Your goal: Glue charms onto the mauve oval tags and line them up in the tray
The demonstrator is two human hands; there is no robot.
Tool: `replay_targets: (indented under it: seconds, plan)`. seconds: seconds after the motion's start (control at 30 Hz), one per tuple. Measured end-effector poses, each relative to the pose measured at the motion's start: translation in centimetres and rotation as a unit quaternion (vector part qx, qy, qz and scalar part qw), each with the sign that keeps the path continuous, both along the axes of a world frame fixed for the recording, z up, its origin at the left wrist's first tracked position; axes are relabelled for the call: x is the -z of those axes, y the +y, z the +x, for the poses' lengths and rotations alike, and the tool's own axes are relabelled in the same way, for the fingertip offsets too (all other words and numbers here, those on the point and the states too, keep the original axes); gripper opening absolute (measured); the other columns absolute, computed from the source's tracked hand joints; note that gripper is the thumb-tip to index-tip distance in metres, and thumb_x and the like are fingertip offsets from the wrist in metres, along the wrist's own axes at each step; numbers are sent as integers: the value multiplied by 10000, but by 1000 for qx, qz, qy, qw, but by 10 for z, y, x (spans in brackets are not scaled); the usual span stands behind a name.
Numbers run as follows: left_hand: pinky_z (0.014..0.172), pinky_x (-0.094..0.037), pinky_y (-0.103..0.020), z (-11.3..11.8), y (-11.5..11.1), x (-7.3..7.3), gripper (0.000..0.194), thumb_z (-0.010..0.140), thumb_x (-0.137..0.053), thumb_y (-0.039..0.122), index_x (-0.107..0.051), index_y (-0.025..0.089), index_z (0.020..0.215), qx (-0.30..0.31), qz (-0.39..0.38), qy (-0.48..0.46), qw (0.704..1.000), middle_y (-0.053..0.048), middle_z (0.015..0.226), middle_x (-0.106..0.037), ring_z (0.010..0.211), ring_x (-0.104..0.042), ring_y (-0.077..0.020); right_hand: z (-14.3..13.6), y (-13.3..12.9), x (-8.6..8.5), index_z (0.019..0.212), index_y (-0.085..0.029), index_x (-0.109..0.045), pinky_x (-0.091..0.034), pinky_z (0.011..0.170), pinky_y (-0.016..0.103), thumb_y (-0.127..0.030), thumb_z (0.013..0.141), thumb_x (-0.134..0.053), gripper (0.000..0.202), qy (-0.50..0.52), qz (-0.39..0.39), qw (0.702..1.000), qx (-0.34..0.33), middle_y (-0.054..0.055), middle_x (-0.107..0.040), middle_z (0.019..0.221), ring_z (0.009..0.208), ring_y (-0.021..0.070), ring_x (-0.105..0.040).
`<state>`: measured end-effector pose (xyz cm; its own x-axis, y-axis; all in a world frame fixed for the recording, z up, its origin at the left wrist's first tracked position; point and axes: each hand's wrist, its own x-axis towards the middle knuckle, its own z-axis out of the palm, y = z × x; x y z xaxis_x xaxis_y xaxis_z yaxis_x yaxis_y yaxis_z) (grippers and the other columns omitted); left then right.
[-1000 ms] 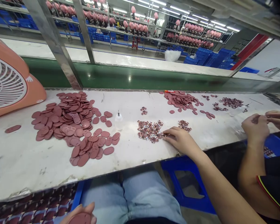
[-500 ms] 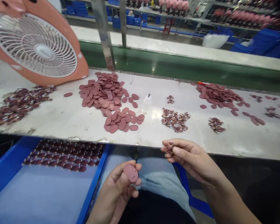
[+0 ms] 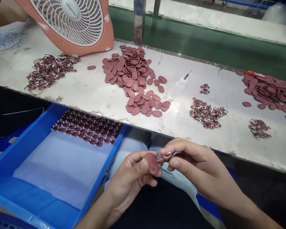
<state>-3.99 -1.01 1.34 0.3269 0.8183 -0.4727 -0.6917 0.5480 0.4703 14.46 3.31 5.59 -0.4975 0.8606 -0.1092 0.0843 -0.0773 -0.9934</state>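
Between its thumb and fingers, my left hand (image 3: 130, 175) pinches a flat maroon oval disc (image 3: 152, 163) marked with small dark dots, its face turned toward me. My right hand (image 3: 197, 162) grips a small maroon figure-like piece (image 3: 166, 156) with pale bits on it. That piece meets the disc's right edge; whether they are joined I cannot tell. Both hands are above my lap, just in front of the table edge. Beyond them lie a heap of similar oval discs (image 3: 133, 73) and a cluster of small figure-like pieces (image 3: 207, 114).
At left, a blue tray (image 3: 92, 187) holds rows of maroon pieces (image 3: 85, 125) on a pale sheet. An orange fan (image 3: 109, 31) stands on the white table (image 3: 90, 92). A needle-tipped bottle (image 3: 182, 81) and more disc heaps (image 3: 269, 89) lie farther back. Another person's arm (image 3: 4, 14) shows top left.
My hands have come together, bringing the figure-like piece against the disc's edge. The view has tilted down and shifted left, showing more of the tray.
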Motion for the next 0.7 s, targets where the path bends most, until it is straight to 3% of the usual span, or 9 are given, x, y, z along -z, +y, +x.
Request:
replay_targets:
  seconds: [0.17,0.37,0.7]
  plan:
    - [571,-557,-141,-1,0,2,280,749,-809,412,-792,158,866,16,12,-10,1000,-19,703,-686,667,-661,-99,0,1,-5,1062,-302,-679,-524,782,170,-194,960,-612,163,-104,112,988,-27,-44,-730,947,860,91,-681]
    - [579,-550,-148,-1,1,3,245,761,-803,388,-780,155,835,17,-7,-1,1000,-20,712,-685,658,-638,-93,0,3,-6,1105,-283,-660,-533,766,192,-154,951,-603,209,-142,186,971,-52,-32,-743,968,845,100,-691]
    - [557,-518,-134,0,-1,7,269,739,-815,409,-763,154,806,22,-26,16,999,-12,707,-671,637,-624,-85,2,7,-9,1134,-277,-642,-536,741,213,-157,958,-585,221,-163,227,957,-78,-29,-745,920,802,108,-696]
